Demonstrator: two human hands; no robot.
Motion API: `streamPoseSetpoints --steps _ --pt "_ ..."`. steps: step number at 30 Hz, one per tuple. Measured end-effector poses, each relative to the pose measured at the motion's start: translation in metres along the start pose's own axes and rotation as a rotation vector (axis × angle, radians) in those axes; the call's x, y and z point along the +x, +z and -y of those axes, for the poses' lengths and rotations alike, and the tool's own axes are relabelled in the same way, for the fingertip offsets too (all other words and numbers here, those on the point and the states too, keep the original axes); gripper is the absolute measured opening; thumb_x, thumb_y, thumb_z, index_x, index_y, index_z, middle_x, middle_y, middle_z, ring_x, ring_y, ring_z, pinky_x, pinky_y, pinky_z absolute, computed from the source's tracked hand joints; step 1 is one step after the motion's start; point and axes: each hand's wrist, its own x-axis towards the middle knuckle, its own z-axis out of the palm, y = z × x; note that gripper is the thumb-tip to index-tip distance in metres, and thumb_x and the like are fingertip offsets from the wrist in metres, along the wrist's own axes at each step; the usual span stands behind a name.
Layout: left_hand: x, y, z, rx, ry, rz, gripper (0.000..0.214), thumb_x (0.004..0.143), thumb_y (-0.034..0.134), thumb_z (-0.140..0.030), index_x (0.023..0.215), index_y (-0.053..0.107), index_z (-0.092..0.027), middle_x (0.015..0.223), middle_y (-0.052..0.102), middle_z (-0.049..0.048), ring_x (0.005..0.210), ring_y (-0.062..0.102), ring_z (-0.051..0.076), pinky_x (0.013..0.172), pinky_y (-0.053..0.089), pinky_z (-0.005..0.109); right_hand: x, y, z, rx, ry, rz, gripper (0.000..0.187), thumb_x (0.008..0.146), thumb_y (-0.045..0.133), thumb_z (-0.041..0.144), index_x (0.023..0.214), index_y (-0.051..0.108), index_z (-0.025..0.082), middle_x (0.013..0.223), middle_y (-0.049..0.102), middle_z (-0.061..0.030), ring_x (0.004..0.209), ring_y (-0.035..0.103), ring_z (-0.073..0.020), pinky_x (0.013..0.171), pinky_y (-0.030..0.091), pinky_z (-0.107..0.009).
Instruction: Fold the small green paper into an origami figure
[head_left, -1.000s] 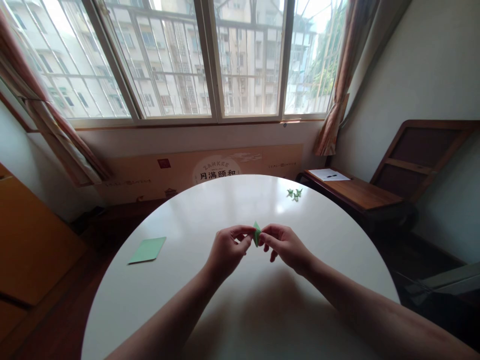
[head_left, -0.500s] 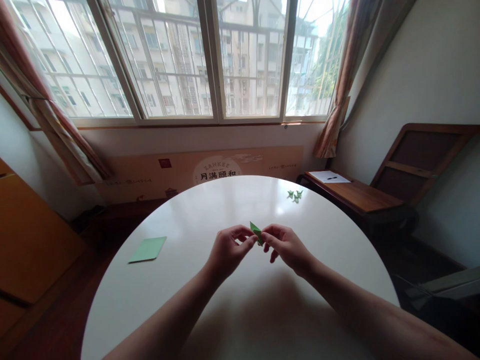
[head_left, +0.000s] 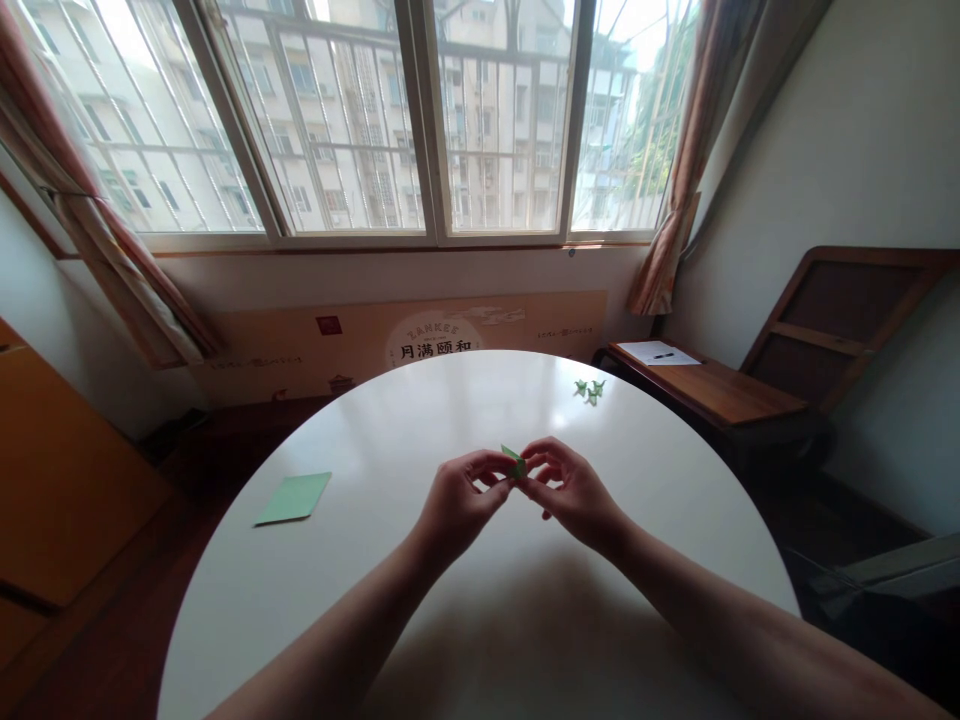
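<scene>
Between my two hands, above the middle of the white round table [head_left: 360, 590], is a small folded piece of green paper [head_left: 519, 466]. My left hand [head_left: 466, 492] pinches its left side between thumb and fingers. On the other side, my right hand [head_left: 568, 488] grips the paper's right edge with thumb and index finger, the other fingers curled behind. Fingertips cover much of the paper, so its exact folded shape is hard to make out. A pointed tip sticks up at the top.
A stack of square green paper [head_left: 294, 499] lies on the table's left. Several small folded green paper figures [head_left: 592, 392] sit near the far right edge. Beyond the table, a wooden chair [head_left: 739, 385] bears a white sheet [head_left: 651, 353] with a pen [head_left: 664, 356].
My right hand has shifted its hold, with the index finger raised and the thumb closer to my left thumb. Less of the folded paper shows now.
</scene>
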Motion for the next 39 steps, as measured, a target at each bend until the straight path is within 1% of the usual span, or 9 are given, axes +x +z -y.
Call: streamPoseSetpoints --steps 4,7,10,13,18,21,29,34,39 --pt "-0.0006 -0.0002 0.0013 0.057 0.035 -0.001 0.016 0.079 0.069 -0.018 0.093 0.076 -0.016 0.089 0.077 0.0063 0.070 0.065 0.017 0.051 0.053 0.022 -0.0003 0.0003 0.0013 -0.029 -0.004 -0.034 0.027 0.078 0.077 0.032 0.098 0.063 0.021 0.090 0.066 -0.0035 0.067 0.062 -0.0161 0.039 0.049 -0.020" --pt "0.0000 -0.0007 0.0004 0.041 0.023 0.001 0.016 0.079 0.069 -0.020 0.093 0.076 -0.016 0.090 0.076 0.0070 0.071 0.065 0.017 0.051 0.054 0.023 0.0004 -0.0015 0.0022 -0.010 0.018 -0.019 0.025 0.080 0.075 0.032 0.099 0.066 0.020 0.086 0.067 -0.0045 0.069 0.063 -0.0174 0.039 0.050 -0.021" --pt "0.0018 -0.0019 -0.0011 -0.039 -0.042 0.006 0.019 0.077 0.070 -0.023 0.093 0.074 -0.014 0.090 0.075 0.0092 0.072 0.065 0.018 0.048 0.054 0.024 0.0014 -0.0037 0.0030 0.058 0.056 0.016 0.030 0.079 0.076 0.035 0.103 0.068 0.017 0.084 0.070 -0.0065 0.073 0.065 -0.0197 0.040 0.050 -0.021" --pt "0.0039 -0.0036 -0.0015 -0.138 -0.121 0.023 0.023 0.074 0.072 -0.025 0.093 0.073 -0.012 0.089 0.075 0.0105 0.070 0.064 0.018 0.046 0.053 0.024 0.0017 -0.0046 0.0041 0.139 0.093 0.042 0.036 0.077 0.079 0.037 0.105 0.068 0.016 0.084 0.072 -0.0073 0.072 0.064 -0.0192 0.041 0.051 -0.021" --pt "0.0057 -0.0062 -0.0008 -0.274 -0.178 0.052 0.025 0.071 0.074 -0.023 0.093 0.073 -0.012 0.085 0.074 0.0087 0.067 0.063 0.016 0.047 0.051 0.022 0.0017 -0.0046 0.0060 0.222 0.129 0.050 0.039 0.076 0.081 0.037 0.106 0.068 0.017 0.086 0.073 -0.0070 0.073 0.065 -0.0187 0.043 0.051 -0.021" --pt "0.0062 -0.0069 -0.0013 -0.339 -0.217 0.045 0.024 0.069 0.075 -0.022 0.091 0.074 -0.013 0.081 0.074 0.0072 0.066 0.062 0.015 0.047 0.049 0.021 0.0021 -0.0050 0.0061 0.249 0.146 0.053 0.039 0.076 0.081 0.037 0.107 0.069 0.018 0.087 0.074 -0.0072 0.074 0.066 -0.0193 0.043 0.052 -0.022" --pt "0.0066 -0.0086 0.0005 -0.399 -0.281 0.059 0.025 0.070 0.077 -0.024 0.093 0.075 -0.014 0.081 0.074 0.0064 0.063 0.061 0.014 0.048 0.048 0.021 0.0031 -0.0059 0.0011 0.313 0.069 0.079 0.036 0.075 0.081 0.033 0.107 0.071 0.022 0.084 0.073 -0.0043 0.070 0.066 -0.0180 0.045 0.053 -0.024" --pt "0.0064 -0.0096 -0.0007 -0.427 -0.305 0.050 0.025 0.070 0.078 -0.026 0.091 0.076 -0.014 0.078 0.072 0.0059 0.064 0.060 0.014 0.047 0.048 0.021 0.0035 -0.0067 -0.0001 0.282 0.056 0.073 0.030 0.076 0.078 0.032 0.103 0.072 0.021 0.082 0.072 -0.0046 0.071 0.066 -0.0193 0.045 0.053 -0.025" --pt "0.0067 -0.0094 -0.0018 -0.429 -0.313 0.052 0.026 0.069 0.078 -0.028 0.091 0.076 -0.014 0.078 0.072 0.0066 0.065 0.061 0.015 0.047 0.048 0.021 0.0014 -0.0052 0.0017 0.219 0.037 0.061 0.026 0.077 0.075 0.027 0.102 0.070 0.021 0.081 0.070 -0.0037 0.069 0.066 -0.0190 0.044 0.053 -0.025"
